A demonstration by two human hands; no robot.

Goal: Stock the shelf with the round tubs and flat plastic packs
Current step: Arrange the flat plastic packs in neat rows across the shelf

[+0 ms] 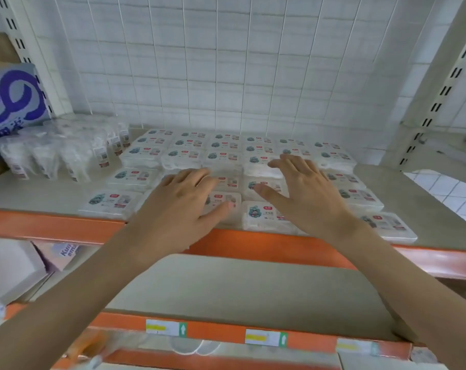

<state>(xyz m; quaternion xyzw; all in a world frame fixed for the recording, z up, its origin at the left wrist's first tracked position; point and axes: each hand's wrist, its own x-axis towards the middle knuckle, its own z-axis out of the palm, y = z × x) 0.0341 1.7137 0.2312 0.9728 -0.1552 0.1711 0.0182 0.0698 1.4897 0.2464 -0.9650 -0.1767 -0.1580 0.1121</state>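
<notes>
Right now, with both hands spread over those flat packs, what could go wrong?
1. The front packs sit right at the shelf's orange edge; a pull back by the left hand or right hand might drag one off.
2. Pushing packs leftward could topple the clear bags standing beside them.

White flat packs (111,201) (labels up) lie in rows on the shelf (39,190), clear tubs (74,145) clustered left.

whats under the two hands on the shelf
Rows of flat plastic packs lying on the shelf. The left hand and right hand, fingers spread, cover parts of several middle packs; whether the palms press on them cannot be seen.
</notes>
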